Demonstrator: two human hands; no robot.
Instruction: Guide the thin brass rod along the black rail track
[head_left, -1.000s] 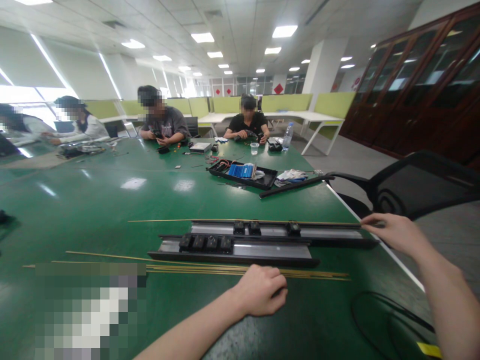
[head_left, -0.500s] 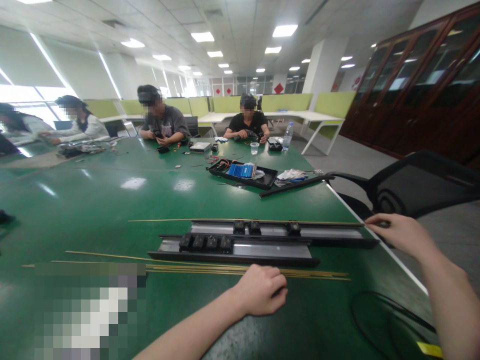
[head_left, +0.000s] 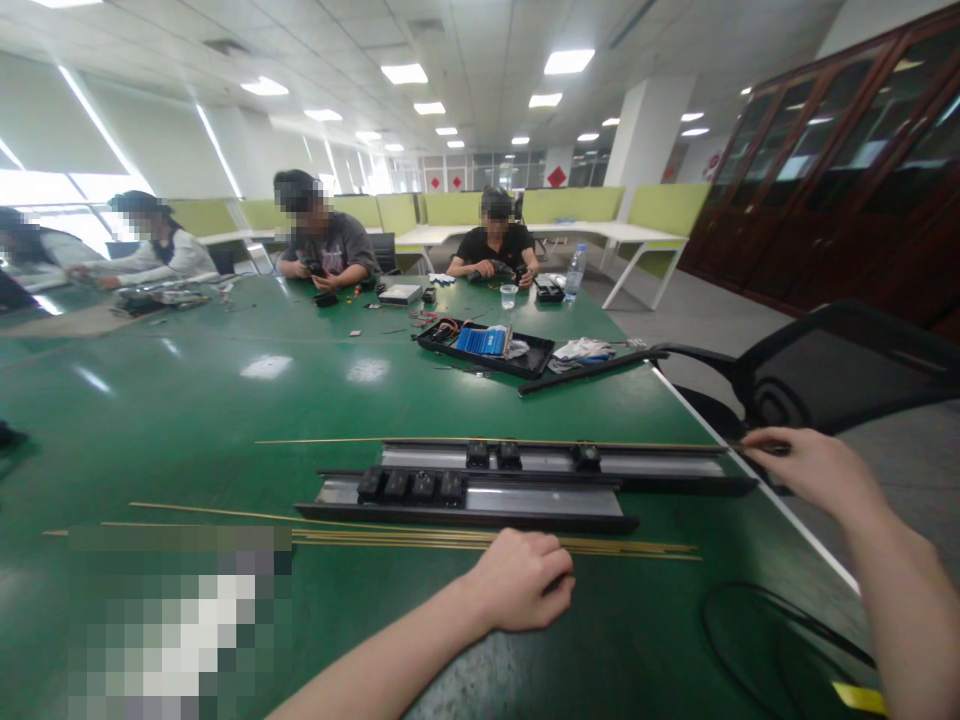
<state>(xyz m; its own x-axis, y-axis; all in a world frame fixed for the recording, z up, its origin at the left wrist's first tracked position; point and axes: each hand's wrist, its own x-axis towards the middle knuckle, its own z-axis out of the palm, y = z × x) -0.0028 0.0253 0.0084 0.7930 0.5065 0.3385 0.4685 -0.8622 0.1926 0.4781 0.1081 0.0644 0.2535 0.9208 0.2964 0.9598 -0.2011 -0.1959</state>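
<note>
My right hand point(head_left: 814, 465) is at the table's right edge, fingers pinched on a small, slim dark object point(head_left: 776, 448) I cannot identify. Just left of its fingertips ends a long thin brass-coloured rod point(head_left: 322, 441), which runs along the back of the farther black-edged metal rail point(head_left: 660, 467). That rail carries several black blocks point(head_left: 478, 455). In front lies a second, shorter rail point(head_left: 540, 498) with a group of black blocks point(head_left: 424, 487) toward its left. My left hand point(head_left: 525, 580) rests curled on the table beside a bundle of similar rods point(head_left: 375, 538); its palm is hidden.
Farther back on the green table point(head_left: 187, 400) are a black tray point(head_left: 536, 355) with a blue finned part, gloves point(head_left: 581, 355) and a black bar point(head_left: 585, 374). A black chair point(head_left: 847, 360) stands at right; a black cable point(head_left: 757, 600) lies near me. Several people sit opposite.
My right hand has shifted slightly right, away from the end of the rod along the rail, showing more of the dark object. My left hand, the rods and the rails stay put.
</note>
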